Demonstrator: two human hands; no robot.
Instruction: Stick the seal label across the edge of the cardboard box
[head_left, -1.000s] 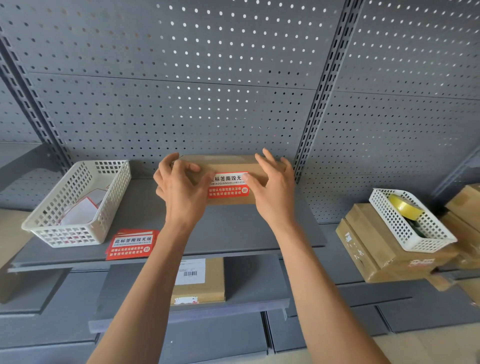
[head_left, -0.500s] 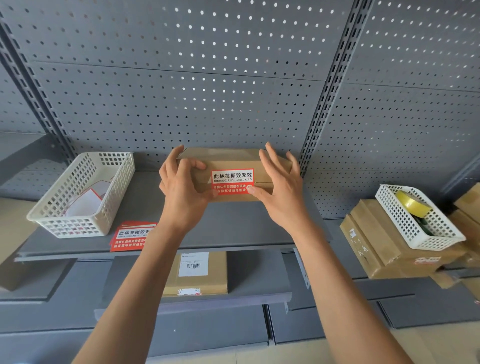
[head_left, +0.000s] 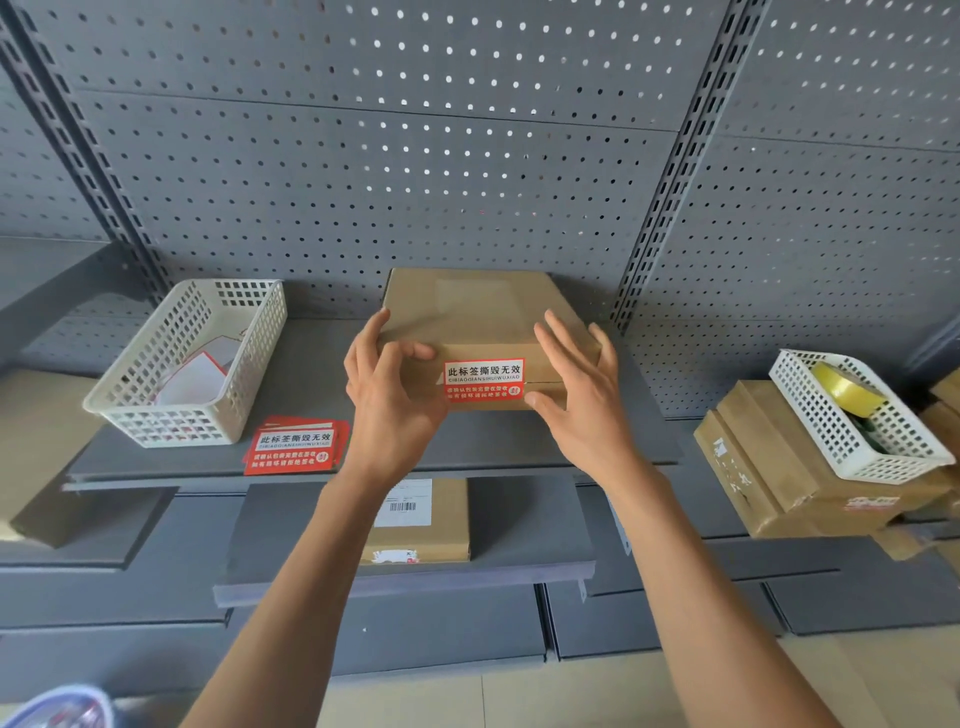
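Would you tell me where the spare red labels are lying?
In the head view, the spare labels lie on the shelf, front left, just right of the white basket.

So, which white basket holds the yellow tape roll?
The right basket, standing on stacked cardboard boxes; the left basket, on the shelf, holds paper pieces.

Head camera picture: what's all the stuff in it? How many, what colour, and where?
cardboard box: one, brown, middle of upper shelf
seal label: one, red and white, across the box's front seam
spare labels: small stack, red and white, left of the box
left basket: one, white, shelf's left end
right basket: one, white, on stacked boxes
tape roll: one, yellow, in right basket
second box: one, brown, shelf below
pegboard: grey, behind
left hand: grips box's left front corner
right hand: fingers flat on top, thumb beside label
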